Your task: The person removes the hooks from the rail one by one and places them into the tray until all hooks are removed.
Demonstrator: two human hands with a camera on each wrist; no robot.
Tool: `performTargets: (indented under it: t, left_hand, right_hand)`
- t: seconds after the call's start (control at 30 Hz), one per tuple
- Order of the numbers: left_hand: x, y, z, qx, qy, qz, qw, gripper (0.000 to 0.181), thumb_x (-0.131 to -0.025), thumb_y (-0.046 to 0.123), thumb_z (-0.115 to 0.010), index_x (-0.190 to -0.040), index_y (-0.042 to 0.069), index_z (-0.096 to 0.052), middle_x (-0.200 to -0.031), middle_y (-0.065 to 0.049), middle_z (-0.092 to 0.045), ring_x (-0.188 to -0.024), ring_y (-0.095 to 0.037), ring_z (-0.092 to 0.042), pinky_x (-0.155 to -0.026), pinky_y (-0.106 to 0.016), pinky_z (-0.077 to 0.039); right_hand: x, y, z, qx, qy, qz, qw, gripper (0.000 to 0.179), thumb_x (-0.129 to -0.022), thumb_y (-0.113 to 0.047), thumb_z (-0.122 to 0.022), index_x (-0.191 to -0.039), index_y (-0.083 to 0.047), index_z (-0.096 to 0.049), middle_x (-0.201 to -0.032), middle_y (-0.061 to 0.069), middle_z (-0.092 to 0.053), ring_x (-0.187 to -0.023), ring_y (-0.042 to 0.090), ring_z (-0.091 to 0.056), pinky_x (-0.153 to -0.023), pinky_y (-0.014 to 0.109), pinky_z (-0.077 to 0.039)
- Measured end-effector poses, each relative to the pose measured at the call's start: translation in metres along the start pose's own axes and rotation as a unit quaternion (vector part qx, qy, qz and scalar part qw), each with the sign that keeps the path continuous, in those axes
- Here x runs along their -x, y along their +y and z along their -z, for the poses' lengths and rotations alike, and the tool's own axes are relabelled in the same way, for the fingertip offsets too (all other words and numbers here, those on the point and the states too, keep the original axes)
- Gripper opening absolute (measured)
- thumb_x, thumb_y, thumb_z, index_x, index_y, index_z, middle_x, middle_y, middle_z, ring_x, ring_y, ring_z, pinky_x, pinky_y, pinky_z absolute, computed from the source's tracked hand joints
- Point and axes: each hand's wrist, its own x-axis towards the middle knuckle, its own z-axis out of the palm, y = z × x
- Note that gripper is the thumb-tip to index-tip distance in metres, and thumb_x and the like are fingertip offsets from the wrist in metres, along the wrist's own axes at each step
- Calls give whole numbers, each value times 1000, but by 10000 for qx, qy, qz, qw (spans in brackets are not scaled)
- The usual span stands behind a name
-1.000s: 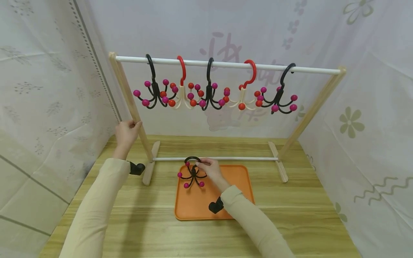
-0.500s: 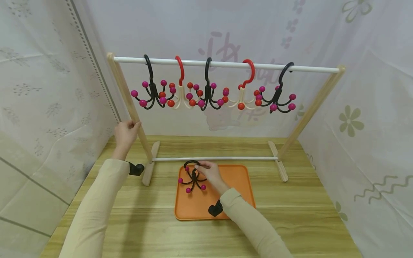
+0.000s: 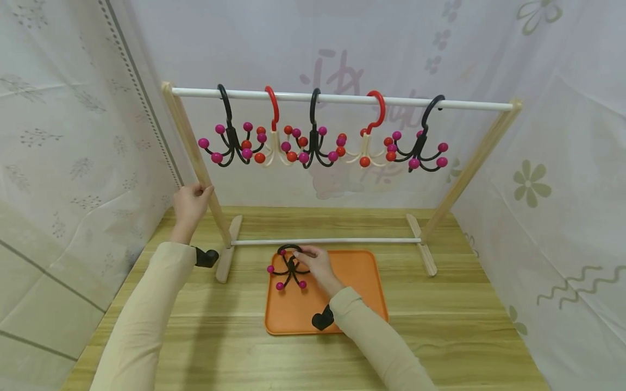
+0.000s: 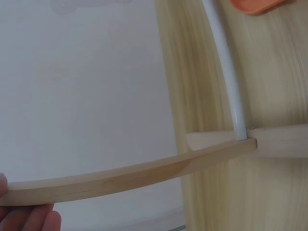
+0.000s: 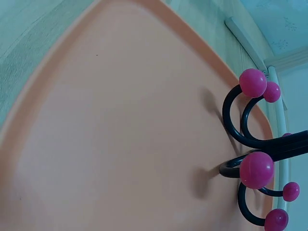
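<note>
My right hand point(image 3: 319, 267) pinches a black claw-shaped hanger point(image 3: 292, 266) by its neck, over the left part of an orange tray point(image 3: 342, 320). Pink balls tip the hanger's curved prongs; the right wrist view shows the prongs point(image 5: 276, 144) close above the tray, casting shadows on it. My left hand point(image 3: 189, 205) grips the left wooden post point(image 3: 193, 146) of a hanging rack. In the left wrist view, fingers point(image 4: 36, 219) curl round that post at the lower left corner. Most of the left hand is out of that view.
Several similar hangers hang from the rack's white top rod point(image 3: 342, 98): black ones with pink balls, and red-hooked cream ones with red balls. A lower white rod point(image 3: 332, 240) runs behind the tray. The rack's wooden feet point(image 3: 421, 247) stand on the wood-grain table point(image 3: 455, 320). Pale patterned curtains surround it.
My right hand and the hanger have sunk slightly toward the tray and shifted a touch left. The left hand keeps its hold on the post.
</note>
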Motion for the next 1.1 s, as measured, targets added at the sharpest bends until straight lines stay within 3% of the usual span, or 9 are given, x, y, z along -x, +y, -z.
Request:
performTargets:
  t: [0.23, 0.53, 0.73, 0.9, 1.1]
  left_hand:
    - [0, 0, -1, 51, 24, -14, 10000, 34, -90, 22, -52, -76, -7, -62, -75, -22, -61, -56, -22, -42, -51, -32, -32]
    - [0, 0, -1, 59, -56, 112, 9999, 37, -91, 25, -50, -79, -8, -62, -80, -23, -61, -63, -27, -45, -55, -33, -32]
    - [0, 0, -1, 62, -102, 71, 9999, 37, -91, 24, -49, -78, -8, -60, -78, -23, -60, -62, -26, -43, -53, -33, -32]
    - [0, 0, -1, 60, -100, 75, 9999, 36, -91, 24, -49, -78, -8, -61, -79, -24, -61, -62, -27, -44, -53, -32, -32]
    - [-1, -1, -1, 45, -114, 102, 9999, 36, -91, 24, -50, -77, -7, -60, -78, -23, -61, -61, -25, -43, -52, -32, -33]
  right_hand:
    - [-2, 9, 3, 272, -88, 186, 9994, 25, -80, -8, -65, -101, 6, -60, -91, 10, -63, -92, 31, -56, -84, 45, -39]
    - [0, 1, 16, 949, -424, 174, 9944, 27, -81, -11, -64, -106, 1, -61, -100, 9, -62, -92, 21, -57, -84, 44, -39]
    - [6, -26, 30, 1186, -720, 383, 9896, 30, -83, -8, -61, -110, 5, -58, -107, 13, -59, -97, 25, -55, -84, 41, -40]
    - [21, -56, 36, 1321, -728, 537, 9871, 28, -84, -3, -59, -109, 10, -55, -109, 22, -55, -97, 24, -55, -82, 35, -42]
    - [27, -71, 49, 1256, -818, 578, 9870, 29, -84, 0, -57, -108, 14, -53, -109, 27, -53, -96, 27, -56, -83, 36, -41]
